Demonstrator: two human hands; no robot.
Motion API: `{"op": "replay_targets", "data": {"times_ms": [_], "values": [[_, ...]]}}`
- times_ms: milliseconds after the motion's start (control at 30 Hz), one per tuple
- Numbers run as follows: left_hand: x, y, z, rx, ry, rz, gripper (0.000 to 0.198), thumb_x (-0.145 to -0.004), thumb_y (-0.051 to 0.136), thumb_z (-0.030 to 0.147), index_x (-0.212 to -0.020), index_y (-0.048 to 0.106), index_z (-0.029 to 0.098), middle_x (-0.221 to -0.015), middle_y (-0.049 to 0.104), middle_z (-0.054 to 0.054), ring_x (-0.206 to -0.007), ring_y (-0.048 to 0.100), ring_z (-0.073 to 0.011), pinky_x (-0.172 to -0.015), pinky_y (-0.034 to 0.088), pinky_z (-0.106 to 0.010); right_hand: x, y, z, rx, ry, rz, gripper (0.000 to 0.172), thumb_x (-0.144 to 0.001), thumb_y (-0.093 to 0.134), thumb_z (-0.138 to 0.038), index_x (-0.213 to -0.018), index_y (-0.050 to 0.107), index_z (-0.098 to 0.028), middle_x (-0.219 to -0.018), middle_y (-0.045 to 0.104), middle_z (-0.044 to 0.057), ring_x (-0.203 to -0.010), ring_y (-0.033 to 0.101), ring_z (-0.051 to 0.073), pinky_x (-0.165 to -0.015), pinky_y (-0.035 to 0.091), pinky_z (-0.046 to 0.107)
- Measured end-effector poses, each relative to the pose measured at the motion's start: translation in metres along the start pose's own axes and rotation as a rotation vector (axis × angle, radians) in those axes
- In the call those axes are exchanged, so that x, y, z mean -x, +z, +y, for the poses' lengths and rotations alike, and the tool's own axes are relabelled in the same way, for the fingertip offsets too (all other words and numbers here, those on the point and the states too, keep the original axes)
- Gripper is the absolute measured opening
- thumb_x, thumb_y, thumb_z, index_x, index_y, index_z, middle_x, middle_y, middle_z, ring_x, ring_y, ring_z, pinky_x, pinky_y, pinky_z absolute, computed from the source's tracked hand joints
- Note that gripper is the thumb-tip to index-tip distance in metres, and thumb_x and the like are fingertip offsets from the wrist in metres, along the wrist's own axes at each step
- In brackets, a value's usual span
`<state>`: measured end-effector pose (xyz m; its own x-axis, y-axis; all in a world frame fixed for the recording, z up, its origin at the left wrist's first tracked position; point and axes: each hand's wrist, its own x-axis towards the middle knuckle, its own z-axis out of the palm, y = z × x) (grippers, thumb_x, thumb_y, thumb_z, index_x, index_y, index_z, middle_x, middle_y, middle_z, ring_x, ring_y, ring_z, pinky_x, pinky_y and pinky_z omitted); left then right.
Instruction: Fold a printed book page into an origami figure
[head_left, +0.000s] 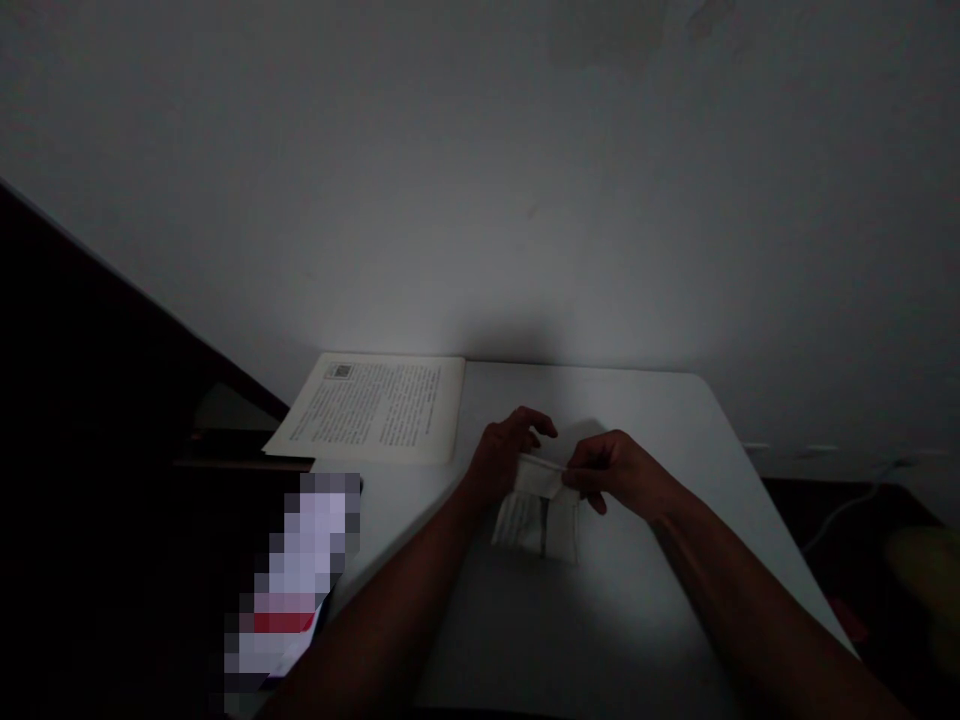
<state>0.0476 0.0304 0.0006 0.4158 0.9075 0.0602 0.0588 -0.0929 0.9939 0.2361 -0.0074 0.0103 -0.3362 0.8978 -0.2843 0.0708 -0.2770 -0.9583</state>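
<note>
A small, flat, whitish packet (561, 525) with a folded top and a greyish printed patch is tilted over the white table, in the middle of the lower view. Its exact kind is hard to make out in the dim light. At its upper right corner, the thumb and fingers of my right hand (611, 465) pinch the edge. My left hand (502, 455) is closed at the upper left edge of the packet, its index finger reaching out above it. The left thumb is hidden.
A printed sheet or booklet (382, 410) with a square code lies at the table's back left. A lit phone (300, 570), its screen blurred out, rests at the left edge. The white table (637, 640) meets a pale wall (480, 180). A cable (840, 515) hangs at right.
</note>
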Motion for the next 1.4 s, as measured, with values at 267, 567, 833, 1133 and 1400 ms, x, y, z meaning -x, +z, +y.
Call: {"op": "replay_targets", "data": {"times_ms": [267, 567, 833, 1133, 1400], "values": [[0.000, -0.006, 0.006, 0.162, 0.041, -0.060, 0.044, -0.085, 0.045, 0.052, -0.091, 0.065, 0.014, -0.096, 0.065, -0.011, -0.084, 0.060, -0.0194, -0.071, 0.046, -0.029, 0.012, -0.008, 0.003, 0.054, -0.123, 0.151, 0.026, -0.066, 0.074, -0.036, -0.061, 0.062, -0.015, -0.043, 0.057, -0.002, -0.035, 0.050, 0.008, -0.037, 0.039, 0.020], [0.006, -0.004, 0.005, 0.012, -0.097, -0.014, 0.036, -0.064, 0.074, 0.044, -0.079, 0.067, 0.012, -0.069, 0.063, -0.001, -0.060, 0.055, -0.0118, -0.055, 0.041, -0.022, 0.023, -0.006, -0.002, 0.493, -0.436, 0.445, 0.019, -0.073, 0.070, -0.031, -0.062, 0.065, -0.017, -0.051, 0.060, 0.001, -0.046, 0.053, 0.011, -0.043, 0.040, 0.022], [0.009, -0.004, 0.006, 0.016, -0.186, 0.032, 0.038, -0.065, 0.071, 0.049, -0.067, 0.069, 0.011, -0.051, 0.051, 0.003, -0.045, 0.043, -0.0075, -0.043, 0.030, -0.019, 0.021, -0.007, -0.001, 0.518, -0.450, 0.421, 0.021, -0.075, 0.068, -0.036, -0.065, 0.067, -0.018, -0.052, 0.062, 0.001, -0.047, 0.055, 0.012, -0.046, 0.041, 0.023], [0.009, -0.006, 0.010, 0.035, -0.067, 0.051, 0.034, -0.070, 0.068, 0.045, -0.064, 0.068, 0.011, -0.054, 0.054, 0.002, -0.050, 0.046, -0.0078, -0.046, 0.033, -0.019, 0.021, -0.009, -0.001, 0.366, -0.398, 0.373, 0.021, -0.071, 0.071, -0.036, -0.063, 0.067, -0.017, -0.049, 0.060, 0.001, -0.041, 0.053, 0.011, -0.039, 0.040, 0.023], [0.012, 0.002, 0.013, 0.049, -0.035, 0.148, 0.027, -0.074, 0.067, 0.040, -0.076, 0.072, 0.013, -0.064, 0.066, -0.001, -0.058, 0.056, -0.0103, -0.054, 0.041, -0.020, 0.019, -0.010, 0.000, 0.304, -0.346, 0.333, 0.020, -0.070, 0.073, -0.033, -0.061, 0.065, -0.017, -0.050, 0.059, 0.000, -0.042, 0.053, 0.010, -0.040, 0.040, 0.022]]}}
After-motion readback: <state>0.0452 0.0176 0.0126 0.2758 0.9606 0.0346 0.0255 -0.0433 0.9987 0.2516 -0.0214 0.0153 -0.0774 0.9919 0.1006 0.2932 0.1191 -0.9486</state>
